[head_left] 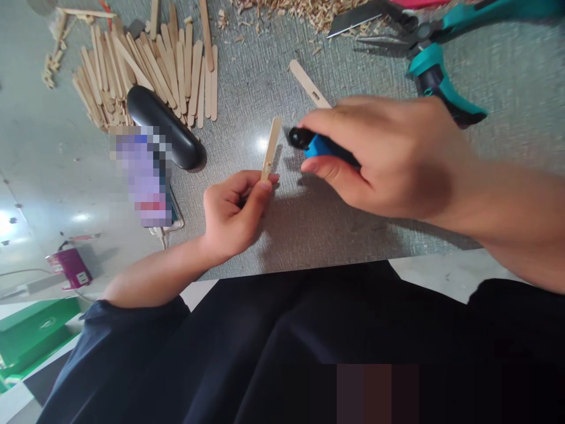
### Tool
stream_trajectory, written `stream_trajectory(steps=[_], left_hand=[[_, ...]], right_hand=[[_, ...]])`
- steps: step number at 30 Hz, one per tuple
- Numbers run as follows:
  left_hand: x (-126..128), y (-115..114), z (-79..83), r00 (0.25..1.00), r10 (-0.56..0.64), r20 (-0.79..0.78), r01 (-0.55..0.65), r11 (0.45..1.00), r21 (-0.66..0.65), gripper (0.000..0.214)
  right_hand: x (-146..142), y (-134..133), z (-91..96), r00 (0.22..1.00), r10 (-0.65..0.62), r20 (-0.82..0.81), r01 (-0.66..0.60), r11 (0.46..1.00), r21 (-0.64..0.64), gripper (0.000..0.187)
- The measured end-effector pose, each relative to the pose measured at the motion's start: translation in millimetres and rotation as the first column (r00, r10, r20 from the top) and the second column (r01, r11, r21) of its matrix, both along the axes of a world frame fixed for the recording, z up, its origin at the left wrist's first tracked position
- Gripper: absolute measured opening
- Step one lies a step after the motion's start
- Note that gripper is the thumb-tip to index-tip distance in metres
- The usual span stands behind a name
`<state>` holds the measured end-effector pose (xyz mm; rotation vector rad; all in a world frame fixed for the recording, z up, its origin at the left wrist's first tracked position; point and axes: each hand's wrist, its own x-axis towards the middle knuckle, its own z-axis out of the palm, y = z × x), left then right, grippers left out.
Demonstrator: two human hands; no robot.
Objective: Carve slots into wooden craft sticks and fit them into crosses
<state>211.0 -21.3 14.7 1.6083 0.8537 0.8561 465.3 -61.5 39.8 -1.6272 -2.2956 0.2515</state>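
My left hand (236, 212) pinches a wooden craft stick (272, 144) near its lower end, between thumb and fingers. The stick points up, and a small rough spot shows just above my thumb. My right hand (388, 156) is closed around a blue-and-black handheld tool (324, 147); its exact kind is hidden by my fingers. The tool's black, rounded end faces the stick, with a small gap between them. Beyond my right hand lies another craft stick (304, 82) with a dark slot cut in it, its lower end covered by the hand.
Many craft sticks (145, 65) are heaped at the back left, beside a black case (165, 126) and a phone (148, 182) with a cable. Wood shavings (304, 9), a dark blade (355, 20) and teal-handled pliers (426, 44) lie at the back. The grey table's (309, 235) front edge borders my lap.
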Motion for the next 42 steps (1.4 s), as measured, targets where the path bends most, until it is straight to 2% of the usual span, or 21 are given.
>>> stream_trajectory(steps=[3,5,11,16,19,23,25,27,30,33,36,42], left_hand=[[-0.2,0.5,0.3,1.000,-0.004,0.022,0.005,1.000,-0.012,0.027],[-0.2,0.6,0.7,1.000,-0.008,0.025,0.008,1.000,-0.018,0.030],[0.7,0.7,1.8,0.999,-0.040,0.016,0.040,0.999,0.005,0.041],[-0.1,0.0,-1.0,1.000,-0.015,0.006,0.015,1.000,0.008,0.030],[-1.2,-0.6,-0.7,1.000,-0.016,0.000,0.016,1.000,-0.004,0.029],[-2.4,-0.9,1.5,1.000,-0.013,0.004,0.013,1.000,-0.028,0.029],[-2.5,-0.6,1.2,1.000,-0.002,0.005,0.002,0.998,-0.065,0.032],[-2.5,-0.4,-0.1,1.000,0.010,-0.010,-0.011,0.996,-0.094,0.036],[-2.4,-0.5,-2.2,0.999,0.032,-0.040,-0.035,0.997,-0.072,0.037],[-1.8,-1.4,-2.4,0.998,0.046,-0.047,-0.048,0.997,-0.052,0.037],[-0.7,-2.3,-1.4,0.998,0.046,-0.035,-0.047,0.998,-0.044,0.036],[1.1,-3.3,-0.8,0.999,0.051,-0.008,-0.051,0.998,-0.021,0.033]], right_hand=[[-2.8,-2.2,-5.3,0.994,0.105,0.025,-0.105,0.994,0.001,0.057],[-4.9,-3.2,-6.6,0.991,0.133,0.017,-0.132,0.991,-0.010,0.052],[-4.1,-0.7,-2.7,0.985,0.172,0.030,-0.168,0.981,-0.095,0.048],[-5.1,-2.9,-5.3,0.986,0.156,0.065,-0.150,0.985,-0.083,0.049],[-6.5,-1.5,-4.3,0.993,0.107,0.059,-0.101,0.991,-0.089,0.049],[-2.4,8.1,7.1,0.993,-0.091,0.070,0.099,0.989,-0.108,0.069],[0.5,11.8,12.8,0.983,-0.162,0.085,0.171,0.979,-0.113,0.072],[1.7,12.0,14.8,0.986,-0.138,0.091,0.149,0.981,-0.121,0.070],[0.1,6.5,9.3,0.993,-0.009,0.119,0.022,0.994,-0.111,0.070],[-2.5,-0.2,-0.7,0.986,0.098,0.139,-0.093,0.995,-0.039,0.062],[-3.7,-3.3,-7.2,0.988,0.103,0.116,-0.106,0.994,0.012,0.052],[-1.3,0.0,-2.5,0.982,0.152,0.111,-0.144,0.987,-0.076,0.048]])
